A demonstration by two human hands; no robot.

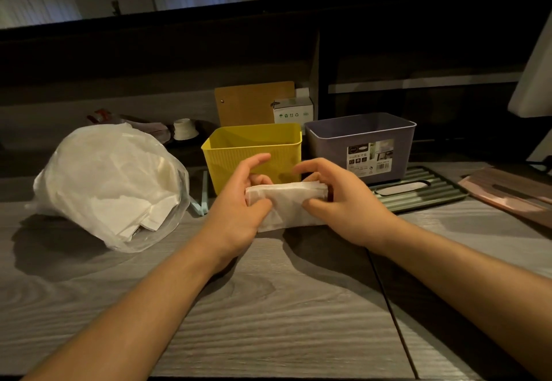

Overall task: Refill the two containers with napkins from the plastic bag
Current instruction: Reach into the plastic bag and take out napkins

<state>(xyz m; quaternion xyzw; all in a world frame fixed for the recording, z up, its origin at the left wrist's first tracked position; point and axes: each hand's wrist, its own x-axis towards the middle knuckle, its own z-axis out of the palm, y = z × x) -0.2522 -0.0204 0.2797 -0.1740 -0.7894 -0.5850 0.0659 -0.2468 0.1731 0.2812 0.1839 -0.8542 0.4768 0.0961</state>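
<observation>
A stack of white napkins is held just above the wooden table, in front of the yellow container. My left hand grips its left end, thumb on the front and fingers curled behind. My right hand grips its right end the same way. The yellow container looks empty from here. The grey container with a label stands to its right, open on top. A clear plastic bag full of white napkins lies on the table at the left.
A dark green ribbed lid with a slot lies right of the hands, a wooden lid further right. Behind the containers stand a brown board, a small white box and a roll of tape. Pale sticks lie beside the bag.
</observation>
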